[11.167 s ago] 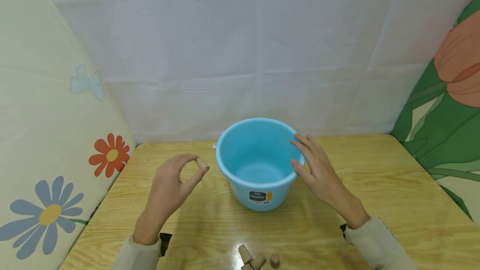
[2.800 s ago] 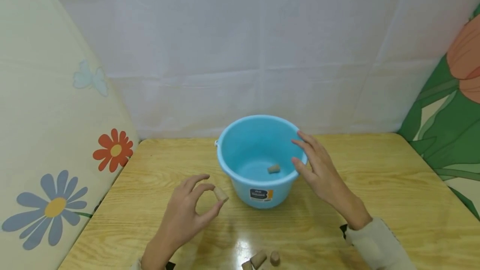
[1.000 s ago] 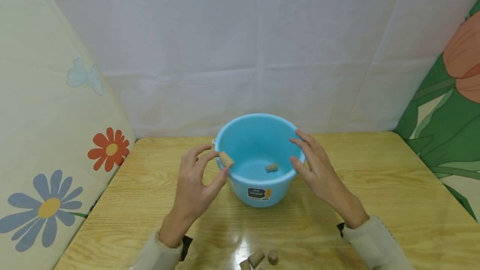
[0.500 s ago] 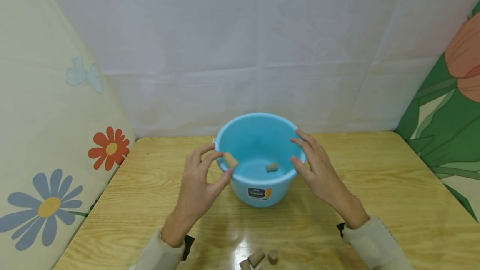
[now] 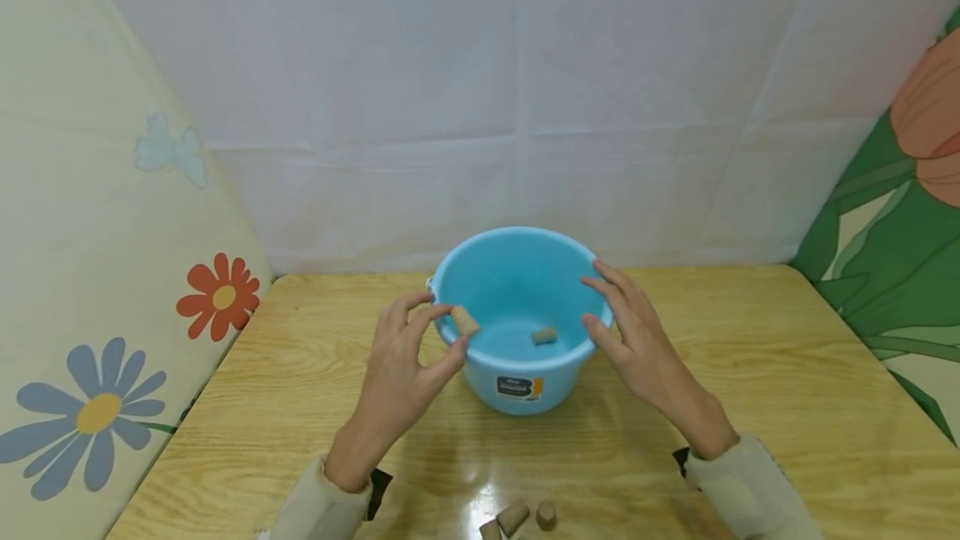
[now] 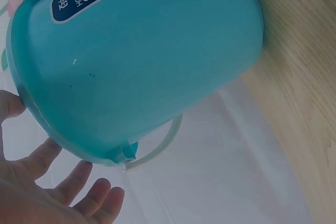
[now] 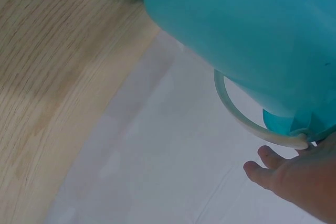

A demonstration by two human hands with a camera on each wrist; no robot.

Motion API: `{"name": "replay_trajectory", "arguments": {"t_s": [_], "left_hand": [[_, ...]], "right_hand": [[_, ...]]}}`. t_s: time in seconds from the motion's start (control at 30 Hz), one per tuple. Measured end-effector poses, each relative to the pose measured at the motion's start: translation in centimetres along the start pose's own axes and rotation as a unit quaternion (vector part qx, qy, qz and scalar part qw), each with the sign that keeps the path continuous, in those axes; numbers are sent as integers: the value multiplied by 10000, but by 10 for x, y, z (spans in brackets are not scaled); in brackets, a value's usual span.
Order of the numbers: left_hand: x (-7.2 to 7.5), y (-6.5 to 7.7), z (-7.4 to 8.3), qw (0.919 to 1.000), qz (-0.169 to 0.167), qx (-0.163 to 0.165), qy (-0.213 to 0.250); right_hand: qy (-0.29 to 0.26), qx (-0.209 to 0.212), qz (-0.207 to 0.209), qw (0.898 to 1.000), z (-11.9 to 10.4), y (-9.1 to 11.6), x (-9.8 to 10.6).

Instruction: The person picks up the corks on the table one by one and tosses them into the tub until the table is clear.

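Observation:
A light-blue bucket (image 5: pixel 517 390) stands upright on the wooden table. My left hand (image 5: pixel 401 357) pinches a tan cork (image 5: pixel 466 321) between thumb and fingertips, over the bucket's left rim. That cork is hidden in the left wrist view, where the left hand (image 6: pixel 47 187) shows with its fingertips right at the rim. At the opposite side, my right hand (image 5: pixel 645 344) rests on the rim with its fingers spread and lightly bent. In the right wrist view, the right hand (image 7: pixel 302 179) is beside the handle's joint. Another cork (image 5: pixel 544 335) lies on the bucket's floor.
Several corks (image 5: pixel 513 517) lie at the table's near edge, partly cut off by the frame. A pale handle (image 7: pixel 247 121) hangs behind the bucket. White cloth (image 5: pixel 375 107) backs the table (image 5: pixel 750 340), with flower-printed panels left and right.
A cork has appeared inside the bucket since the earliest frame. With another cork, my left hand has moved right, up and over the left rim, shifting only slightly lately. The right hand stays put.

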State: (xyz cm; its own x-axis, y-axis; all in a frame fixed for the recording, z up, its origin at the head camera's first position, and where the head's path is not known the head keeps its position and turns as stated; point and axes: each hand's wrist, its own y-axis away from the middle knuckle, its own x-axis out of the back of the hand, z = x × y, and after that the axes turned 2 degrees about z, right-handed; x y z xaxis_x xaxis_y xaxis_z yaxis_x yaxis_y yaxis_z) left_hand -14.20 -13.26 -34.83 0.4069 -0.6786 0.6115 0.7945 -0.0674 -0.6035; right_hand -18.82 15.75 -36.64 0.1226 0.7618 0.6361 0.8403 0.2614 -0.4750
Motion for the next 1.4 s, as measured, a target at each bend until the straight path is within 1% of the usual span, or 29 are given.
{"name": "replay_trajectory", "arguments": {"t_s": [0.33, 0.6, 0.8, 1.03, 1.23, 1.4], "left_hand": [[1, -1, 1, 9997, -152, 185, -28], [1, -1, 0, 9997, -158, 166, -101], [2, -1, -1, 9998, -57, -53, -167], [2, 3, -6, 9986, 273, -433, -158], [5, 11, -9, 9964, 488, -643, -258], [4, 20, -12, 9945, 538, -811, -394]], "right_hand": [[-6, 15, 18, 10000, 2, 1, -1], [6, -19, 6, 10000, 1, 0, -1], [7, 4, 8, 10000, -1, 0, 0], [-5, 41, 11, 10000, -1, 0, 0], [28, -2, -26, 10000, 1, 0, 0], [60, 1, -19, 10000, 2, 0, 0]]}}
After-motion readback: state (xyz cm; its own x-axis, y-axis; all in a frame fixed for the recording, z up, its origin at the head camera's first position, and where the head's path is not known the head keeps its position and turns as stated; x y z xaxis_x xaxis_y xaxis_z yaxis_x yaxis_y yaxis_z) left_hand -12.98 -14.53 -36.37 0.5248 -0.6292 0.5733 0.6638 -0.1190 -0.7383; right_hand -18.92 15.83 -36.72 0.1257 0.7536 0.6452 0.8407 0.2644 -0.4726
